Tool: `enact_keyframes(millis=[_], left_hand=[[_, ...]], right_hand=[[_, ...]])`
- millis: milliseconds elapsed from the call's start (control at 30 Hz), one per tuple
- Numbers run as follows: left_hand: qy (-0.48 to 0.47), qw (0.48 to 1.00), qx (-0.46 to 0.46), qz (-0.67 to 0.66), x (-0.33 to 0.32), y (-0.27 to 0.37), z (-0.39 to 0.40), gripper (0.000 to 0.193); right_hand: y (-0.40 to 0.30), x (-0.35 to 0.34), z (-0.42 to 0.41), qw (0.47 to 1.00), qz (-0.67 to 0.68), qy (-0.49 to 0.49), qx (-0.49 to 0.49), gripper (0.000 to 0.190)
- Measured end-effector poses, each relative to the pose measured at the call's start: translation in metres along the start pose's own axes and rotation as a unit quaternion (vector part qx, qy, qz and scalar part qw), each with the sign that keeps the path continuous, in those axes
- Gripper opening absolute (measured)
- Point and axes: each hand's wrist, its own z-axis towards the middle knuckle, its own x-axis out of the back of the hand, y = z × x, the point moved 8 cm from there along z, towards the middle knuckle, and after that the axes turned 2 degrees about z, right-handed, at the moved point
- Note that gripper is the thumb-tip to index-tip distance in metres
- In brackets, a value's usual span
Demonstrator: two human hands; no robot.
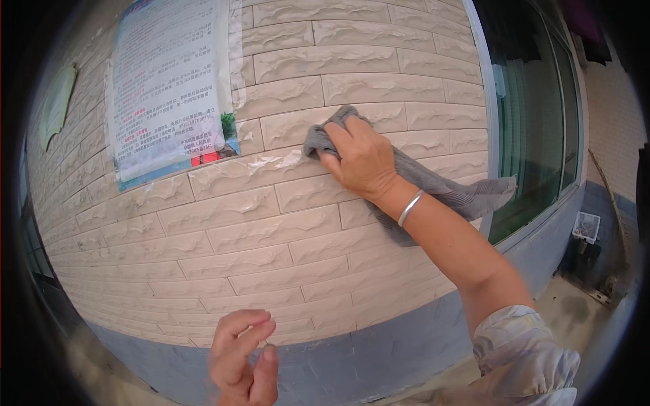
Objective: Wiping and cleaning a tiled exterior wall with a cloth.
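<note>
My right hand (360, 157) grips a bunched grey cloth (431, 180) and presses it against the beige brick-pattern wall tiles (299, 228). The cloth's loose end hangs down behind my wrist, which wears a silver bangle (410, 208). Just left of the cloth, torn whitish paper residue (289, 159) sticks to the tiles. My left hand (246, 355) is raised low in front of the wall, its fingers curled and thumb apart from them, with nothing clearly seen in it. A printed poster (167, 96) under clear film is fixed on the wall at the upper left.
A pale green torn sheet (57, 106) is on the wall at far left. To the right stands a window with a metal frame (482, 76) and green-tinted glass. Beyond it are a white plastic basket (586, 227) and a leaning wooden stick (607, 188). Grey-blue paint covers the wall base (355, 365).
</note>
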Motion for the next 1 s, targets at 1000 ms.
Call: enact_keyframes(millis=[1000], left_hand=[[-0.014,0.871,-0.127,0.474,-0.081,-0.159,0.092,0.057]], right_hand=[[0.019,-0.039,0.160,0.986,-0.066,0.102,0.116,0.010]])
